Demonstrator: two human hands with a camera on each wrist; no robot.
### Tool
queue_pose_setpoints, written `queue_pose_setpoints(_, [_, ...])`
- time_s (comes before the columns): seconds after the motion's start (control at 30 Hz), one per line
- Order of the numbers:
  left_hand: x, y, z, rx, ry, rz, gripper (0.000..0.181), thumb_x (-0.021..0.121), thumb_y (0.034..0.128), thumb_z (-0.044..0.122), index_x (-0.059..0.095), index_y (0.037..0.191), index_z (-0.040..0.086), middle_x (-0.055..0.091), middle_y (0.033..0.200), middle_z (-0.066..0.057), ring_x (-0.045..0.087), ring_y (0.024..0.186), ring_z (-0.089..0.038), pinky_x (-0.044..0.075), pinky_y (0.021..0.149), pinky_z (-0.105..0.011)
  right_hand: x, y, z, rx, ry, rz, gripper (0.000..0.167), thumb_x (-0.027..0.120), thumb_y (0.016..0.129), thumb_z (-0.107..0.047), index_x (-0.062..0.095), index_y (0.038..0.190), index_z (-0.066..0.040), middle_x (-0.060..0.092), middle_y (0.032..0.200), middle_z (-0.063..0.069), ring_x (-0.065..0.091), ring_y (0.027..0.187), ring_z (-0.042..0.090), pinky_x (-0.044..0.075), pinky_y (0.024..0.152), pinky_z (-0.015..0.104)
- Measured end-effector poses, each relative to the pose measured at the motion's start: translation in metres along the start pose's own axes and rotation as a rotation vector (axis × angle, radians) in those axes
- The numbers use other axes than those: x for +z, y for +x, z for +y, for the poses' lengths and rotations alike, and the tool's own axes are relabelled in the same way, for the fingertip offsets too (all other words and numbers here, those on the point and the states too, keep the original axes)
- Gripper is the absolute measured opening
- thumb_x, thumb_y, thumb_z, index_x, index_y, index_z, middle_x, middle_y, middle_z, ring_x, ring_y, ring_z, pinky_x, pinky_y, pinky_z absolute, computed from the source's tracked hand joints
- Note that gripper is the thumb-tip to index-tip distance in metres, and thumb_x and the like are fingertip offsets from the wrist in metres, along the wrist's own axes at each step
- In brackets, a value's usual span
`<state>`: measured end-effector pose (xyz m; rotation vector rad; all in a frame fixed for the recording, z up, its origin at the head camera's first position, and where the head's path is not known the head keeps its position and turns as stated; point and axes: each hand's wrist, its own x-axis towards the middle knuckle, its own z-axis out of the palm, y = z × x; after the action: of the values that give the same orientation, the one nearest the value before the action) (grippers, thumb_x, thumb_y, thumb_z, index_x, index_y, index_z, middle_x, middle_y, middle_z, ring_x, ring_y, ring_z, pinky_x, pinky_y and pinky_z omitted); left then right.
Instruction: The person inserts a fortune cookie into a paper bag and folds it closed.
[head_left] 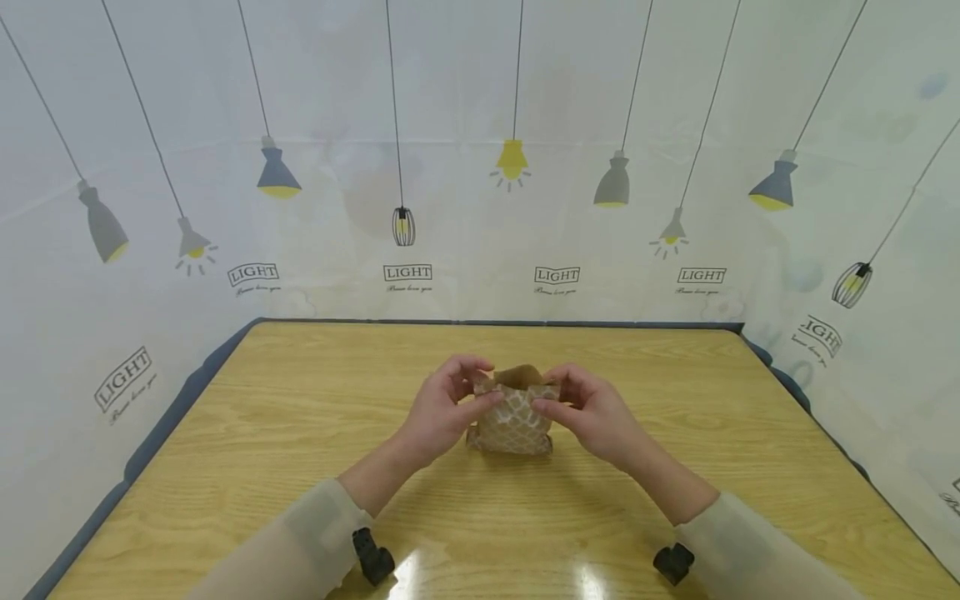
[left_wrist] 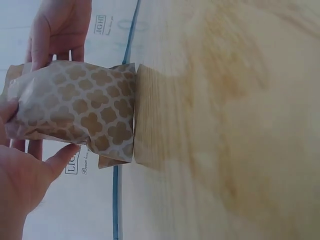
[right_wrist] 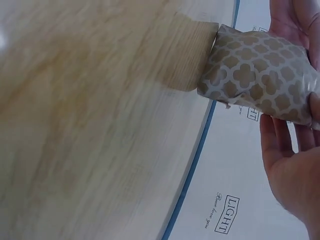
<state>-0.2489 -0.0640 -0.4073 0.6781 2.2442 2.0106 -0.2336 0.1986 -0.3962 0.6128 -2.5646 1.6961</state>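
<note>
A small brown paper bag [head_left: 516, 427] with a white lattice pattern stands upright on the wooden table, its top mouth parted. My left hand [head_left: 444, 410] pinches the left side of the rim, thumb on the front face. On the opposite side, my right hand [head_left: 596, 414] pinches the rim the same way. The left wrist view shows the bag [left_wrist: 95, 107] bulging a little, its base on the tabletop. From the right wrist, the patterned face of the bag [right_wrist: 255, 72] is visible between both hands. What lies inside the bag is hidden.
The wooden table [head_left: 300, 433] spreads out around the bag, with a dark blue edging [head_left: 168, 408] along its sides. A white curtain [head_left: 457, 100] printed with hanging lamps surrounds it. Small black devices [head_left: 372, 557] sit at both sleeve cuffs.
</note>
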Motion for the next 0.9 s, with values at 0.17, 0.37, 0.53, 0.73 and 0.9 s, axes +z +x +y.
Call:
queue_pose_setpoints(0.17, [0.004,0.001,-0.002,-0.060,-0.018,-0.038,0.048,0.081,0.1016,0.023,0.064,0.146,0.016,0.068,0.143,-0.009,0.065,0.127,-0.023,0.062,0.097,-0.036,0.001,0.001,-0.003,0.002,0.000,-0.020,0.038,0.076,0.106,-0.021,0.067,0.141,-0.012,0.074,0.116,0.010,0.070,0.102,0.021,0.063,0.083,0.035])
queue_pose_setpoints(0.37, [0.010,0.000,-0.004,-0.083,-0.095,-0.024,0.034,0.078,0.1036,0.018,0.067,0.135,0.008,0.073,0.135,-0.011,0.069,0.120,-0.019,0.062,0.094,-0.033,0.003,0.004,-0.004,0.046,-0.029,-0.037,0.030,0.075,0.106,-0.032,0.074,0.132,-0.017,0.074,0.114,0.007,0.065,0.095,0.021,0.061,0.079,0.037])
queue_pose_setpoints(0.53, [0.013,0.000,-0.002,-0.096,-0.147,0.004,0.029,0.077,0.1029,0.010,0.068,0.130,0.006,0.073,0.128,-0.007,0.070,0.114,-0.016,0.062,0.093,-0.032,0.008,0.005,-0.003,0.063,-0.011,-0.009,0.019,0.074,0.107,-0.028,0.073,0.121,-0.016,0.071,0.107,0.005,0.063,0.088,0.019,0.061,0.075,0.036])
queue_pose_setpoints(0.73, [0.014,0.000,-0.003,-0.094,-0.176,0.029,0.025,0.077,0.1011,0.004,0.069,0.125,0.004,0.075,0.121,-0.002,0.071,0.107,-0.014,0.062,0.090,-0.030,0.009,0.005,-0.003,0.019,-0.029,0.006,0.018,0.075,0.106,-0.023,0.073,0.121,-0.012,0.075,0.120,0.012,0.067,0.092,0.018,0.064,0.076,0.041])
queue_pose_setpoints(0.9, [0.015,-0.001,-0.002,-0.116,-0.184,0.023,0.032,0.078,0.1021,0.011,0.069,0.132,0.006,0.075,0.120,-0.001,0.071,0.095,-0.011,0.061,0.081,-0.027,0.008,0.004,-0.001,0.028,-0.058,0.002,0.027,0.072,0.108,-0.027,0.073,0.130,-0.011,0.074,0.110,0.013,0.065,0.087,0.018,0.061,0.073,0.037])
